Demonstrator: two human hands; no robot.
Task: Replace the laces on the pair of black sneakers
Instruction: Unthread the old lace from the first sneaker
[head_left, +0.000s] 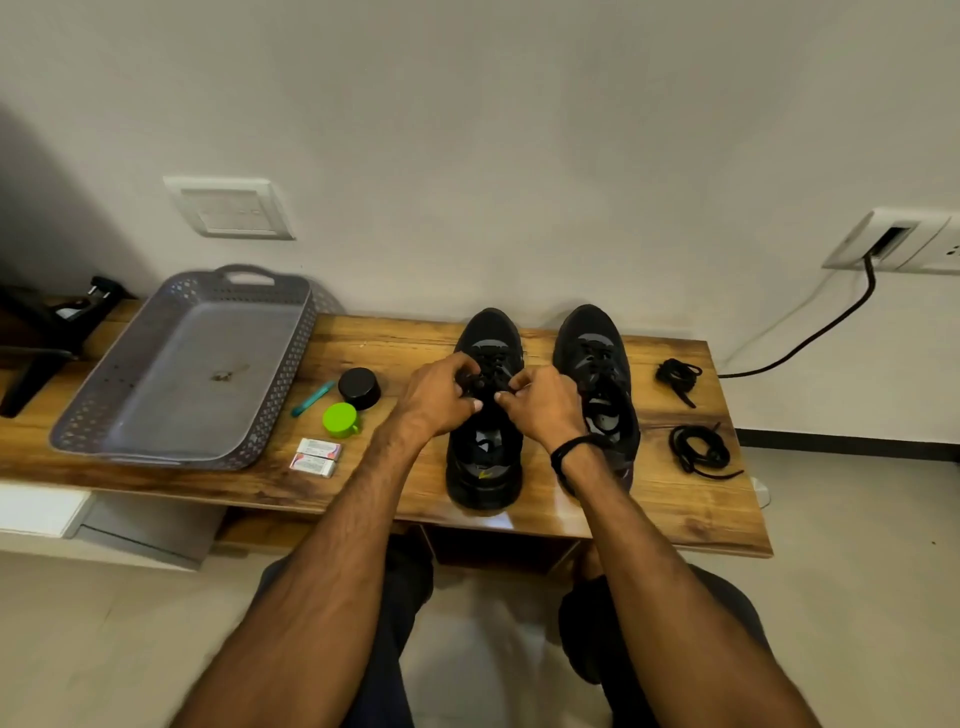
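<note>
Your left hand (439, 395) and right hand (540, 402) each hold a closed grip on the lace (491, 371) of the left sneaker (485, 467), beside the right sneaker (597, 358) on the table (395, 343). Two small boxes (315, 457) carry unreadable print.

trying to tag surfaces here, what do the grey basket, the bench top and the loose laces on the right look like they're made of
Grey basket: looks like moulded plastic, matt, with a perforated lattice wall and moulded handle.
Bench top: wood-grain surface, glossy, with a reflection near the front edge; solid wood or laminate cannot be told.
Loose laces: likely woven black cord, matt, lying in limp coils.
</note>
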